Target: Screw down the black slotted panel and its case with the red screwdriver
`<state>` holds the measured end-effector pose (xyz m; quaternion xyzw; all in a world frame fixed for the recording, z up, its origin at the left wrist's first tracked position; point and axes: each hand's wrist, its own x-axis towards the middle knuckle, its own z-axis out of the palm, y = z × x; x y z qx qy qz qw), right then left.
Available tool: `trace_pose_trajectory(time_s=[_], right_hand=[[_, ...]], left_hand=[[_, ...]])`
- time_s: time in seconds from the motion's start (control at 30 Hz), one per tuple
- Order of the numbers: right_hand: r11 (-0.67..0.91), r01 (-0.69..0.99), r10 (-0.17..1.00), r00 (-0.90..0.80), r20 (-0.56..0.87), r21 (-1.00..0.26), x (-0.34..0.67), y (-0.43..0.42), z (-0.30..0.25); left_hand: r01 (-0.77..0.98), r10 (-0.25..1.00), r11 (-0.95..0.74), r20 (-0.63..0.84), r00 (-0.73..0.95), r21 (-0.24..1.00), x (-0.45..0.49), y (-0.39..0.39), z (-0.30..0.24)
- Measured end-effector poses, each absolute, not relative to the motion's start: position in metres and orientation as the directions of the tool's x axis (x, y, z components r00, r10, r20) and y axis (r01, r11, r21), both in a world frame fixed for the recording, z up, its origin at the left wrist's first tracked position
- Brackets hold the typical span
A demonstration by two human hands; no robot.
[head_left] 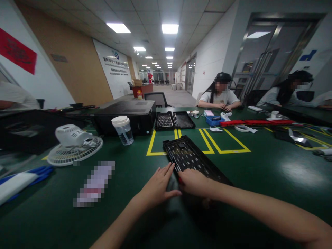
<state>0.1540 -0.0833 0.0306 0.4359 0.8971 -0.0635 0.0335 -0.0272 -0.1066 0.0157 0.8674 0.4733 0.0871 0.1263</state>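
Note:
A long black panel like a shallow tray [190,152], with rows of small light slots and a raised rim, lies slantwise on the green table in front of me. My left hand [159,181] rests at its near left edge, fingers stretched out and thumb apart, holding nothing. On the other side, my right hand [194,181] is closed over the same edge of the panel. A bit of something red [180,180] shows at its fingers; most of it is hidden, so its kind is unclear.
Behind the panel run yellow tape lines [181,152]. To the left are a lidded plastic cup [123,129], a white fan [75,145], blue-and-white gloves [23,181] and a black case [124,116]. Farther back sit an open black box [184,120], a blue tray [214,120] and two people.

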Motion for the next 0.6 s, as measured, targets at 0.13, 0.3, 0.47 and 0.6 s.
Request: trace_pose_trajectory(time_s=[0.13,0.3,0.47,0.6], right_hand=[[0.625,0.766,0.751,-0.643,-0.151,-0.149,0.130,-0.064,0.027],[0.677,0.709,0.693,-0.705,-0.153,-0.200,0.108,-0.046,0.025],[0.739,0.629,0.608,-0.777,-0.166,-0.241,0.098,-0.033,0.032],[0.771,0.596,0.582,-0.802,-0.132,-0.222,0.102,-0.027,0.042]], left_hand=[[0.822,0.874,-0.452,-0.009,0.485,0.347,-0.028,-0.107,0.011],[0.858,0.914,-0.360,-0.047,0.404,0.367,-0.036,-0.098,-0.002],[0.889,0.933,-0.312,-0.067,0.352,0.334,-0.047,-0.091,-0.005],[0.920,0.941,-0.281,-0.112,0.320,0.275,-0.049,-0.090,-0.002]])
